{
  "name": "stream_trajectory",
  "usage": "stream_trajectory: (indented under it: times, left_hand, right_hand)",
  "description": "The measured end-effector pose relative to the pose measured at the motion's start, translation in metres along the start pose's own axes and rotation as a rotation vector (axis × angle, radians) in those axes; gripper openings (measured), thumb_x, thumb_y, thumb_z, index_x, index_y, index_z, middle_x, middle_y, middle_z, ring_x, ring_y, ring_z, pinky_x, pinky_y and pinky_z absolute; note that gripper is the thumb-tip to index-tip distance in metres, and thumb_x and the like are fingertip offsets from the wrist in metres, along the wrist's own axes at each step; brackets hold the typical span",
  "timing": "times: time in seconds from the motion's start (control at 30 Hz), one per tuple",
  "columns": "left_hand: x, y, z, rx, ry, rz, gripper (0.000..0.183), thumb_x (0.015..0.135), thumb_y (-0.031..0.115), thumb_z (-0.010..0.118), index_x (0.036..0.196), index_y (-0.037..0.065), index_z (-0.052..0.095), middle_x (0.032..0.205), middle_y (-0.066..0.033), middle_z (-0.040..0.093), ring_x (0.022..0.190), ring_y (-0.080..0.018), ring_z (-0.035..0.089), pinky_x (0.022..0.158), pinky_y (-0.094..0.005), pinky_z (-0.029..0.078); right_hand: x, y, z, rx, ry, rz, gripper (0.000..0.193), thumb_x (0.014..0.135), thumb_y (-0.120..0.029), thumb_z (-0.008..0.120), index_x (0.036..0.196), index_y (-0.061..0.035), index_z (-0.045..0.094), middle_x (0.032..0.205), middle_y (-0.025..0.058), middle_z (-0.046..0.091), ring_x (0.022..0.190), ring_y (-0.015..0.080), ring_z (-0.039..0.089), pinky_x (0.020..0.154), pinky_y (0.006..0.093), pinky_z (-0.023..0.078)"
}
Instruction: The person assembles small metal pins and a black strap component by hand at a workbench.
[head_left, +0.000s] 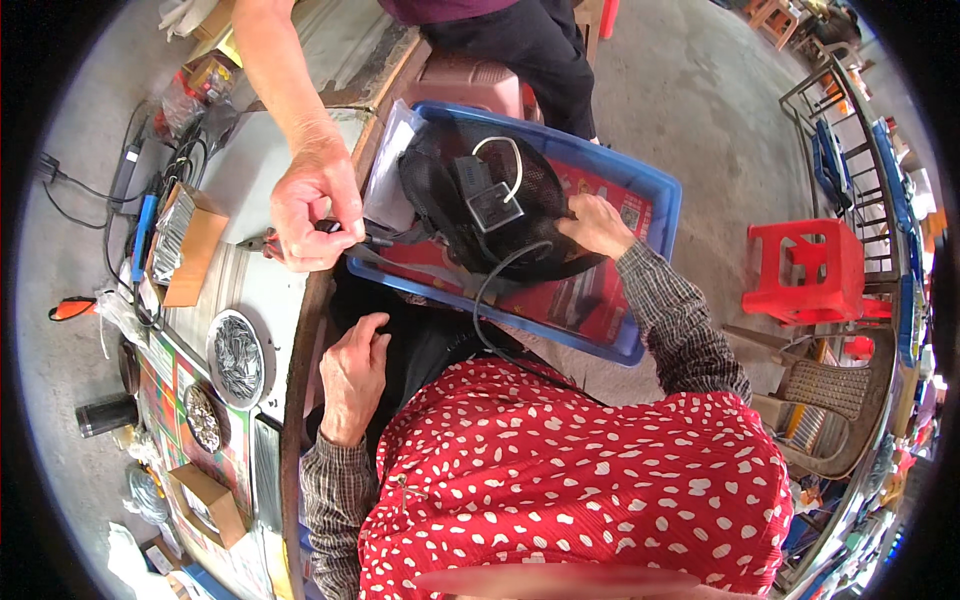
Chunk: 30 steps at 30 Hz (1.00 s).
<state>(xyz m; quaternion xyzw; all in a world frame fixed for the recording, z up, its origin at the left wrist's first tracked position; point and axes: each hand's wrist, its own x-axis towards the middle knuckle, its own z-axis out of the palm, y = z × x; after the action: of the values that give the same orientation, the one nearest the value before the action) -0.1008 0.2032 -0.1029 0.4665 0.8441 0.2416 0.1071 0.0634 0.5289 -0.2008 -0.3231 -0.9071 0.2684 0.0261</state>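
My right hand (597, 226) is closed on the right edge of a black mesh cap-like piece (545, 190). On top of the mesh sits a small black box (494, 207) with a white cable (517, 165) looped from it. A dark cord (487, 290) runs from the mesh toward my lap. All this lies in a blue plastic tray (655, 180) lined with red printed sheet. My left hand (354, 378) hovers by the table edge above my lap, fingers loosely bent and thumb apart, with nothing visible in it. Another person's hand (318, 205) pinches a small black item left of the tray.
On the table at left stand a round dish of metal pieces (238, 358), a smaller dish of small parts (202, 418) and cardboard boxes (195, 245). Red-handled pliers (268, 243) lie beside the other person's hand. A red stool (805, 270) and a chair (830, 400) are at right.
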Motion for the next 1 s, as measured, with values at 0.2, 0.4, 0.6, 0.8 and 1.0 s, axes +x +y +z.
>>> stream_trajectory:
  times: [0.2, 0.4, 0.6, 0.8, 1.0]
  left_hand:
    - [0.029, 0.003, 0.003, -0.227, 0.018, -0.01, 0.026, 0.083, 0.001, 0.057, 0.109, 0.002, 0.054, 0.068, -0.013, 0.056, 0.055, -0.0224, 0.058, 0.051, -0.0306, 0.046]
    - [0.056, 0.004, 0.01, -0.399, 0.046, -0.078, 0.047, 0.085, 0.0, 0.057, 0.129, 0.003, 0.041, 0.073, -0.0072, 0.059, 0.053, -0.0106, 0.057, 0.047, -0.0238, 0.047]
    - [0.099, -0.007, 0.006, -0.832, 0.093, -0.274, 0.039, 0.085, 0.009, 0.062, 0.121, 0.003, 0.048, 0.093, -0.0065, 0.058, 0.062, -0.0105, 0.059, 0.049, -0.0197, 0.05]
    - [0.12, -0.005, 0.002, -0.985, 0.093, -0.151, 0.027, 0.089, 0.017, 0.058, 0.111, 0.001, 0.056, 0.088, -0.0051, 0.059, 0.067, -0.0097, 0.06, 0.053, -0.0204, 0.052]
    - [0.115, -0.002, -0.016, -0.951, 0.316, -0.065, 0.028, 0.094, 0.025, 0.051, 0.104, -0.001, 0.056, 0.091, -0.0086, 0.062, 0.065, -0.0114, 0.061, 0.056, -0.0241, 0.053]
  right_hand:
    - [-0.001, -0.003, -0.005, 0.074, 0.024, -0.017, 0.031, 0.074, -0.025, 0.066, 0.077, 0.0046, 0.06, 0.078, 0.0245, 0.061, 0.081, 0.0398, 0.06, 0.072, 0.046, 0.046]
    - [-0.003, 0.001, -0.007, 0.13, 0.041, -0.015, 0.037, 0.073, -0.031, 0.069, 0.078, 0.004, 0.06, 0.079, 0.0241, 0.06, 0.082, 0.039, 0.06, 0.073, 0.0447, 0.045]
    - [-0.003, 0.011, -0.014, 0.75, -0.122, -0.093, 0.029, 0.069, -0.011, 0.072, 0.09, 0.0032, 0.059, 0.076, 0.0115, 0.061, 0.068, 0.0195, 0.059, 0.062, 0.0315, 0.046]
    - [-0.024, 0.001, -0.04, 0.957, -0.319, 0.035, 0.035, 0.07, -0.001, 0.064, 0.103, -0.0003, 0.051, 0.068, -0.0002, 0.049, 0.057, 0.0089, 0.049, 0.052, 0.0229, 0.04]
    - [-0.022, 0.006, -0.041, 1.019, -0.25, 0.039, 0.029, 0.073, -0.002, 0.06, 0.102, -0.0004, 0.053, 0.071, -0.0002, 0.051, 0.058, 0.0094, 0.052, 0.053, 0.022, 0.04]
